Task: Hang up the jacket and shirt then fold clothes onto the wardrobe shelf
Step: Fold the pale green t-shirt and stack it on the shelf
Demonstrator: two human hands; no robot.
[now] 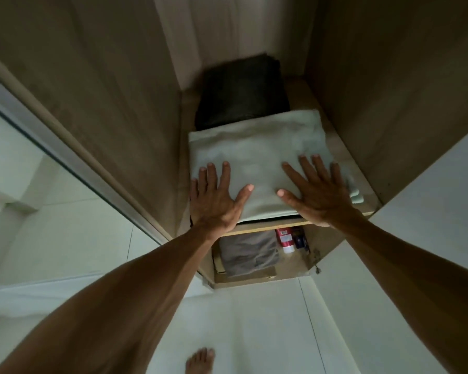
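- Hands flat, fingers straight and spread: left hand (216, 199) and right hand (315, 193) press on the folded pale cloth (257, 160).
- Cloth lies on the wardrobe shelf (257, 230), just before a dark folded garment (241, 95).
- Both arms reach forward, outstretched.

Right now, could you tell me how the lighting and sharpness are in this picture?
Head view: dim, greenish; the dark clothes at the back are smeared by blur; the pale cloth, the left hand and the right hand are sharper; wide-angle distortion splays the wardrobe walls.
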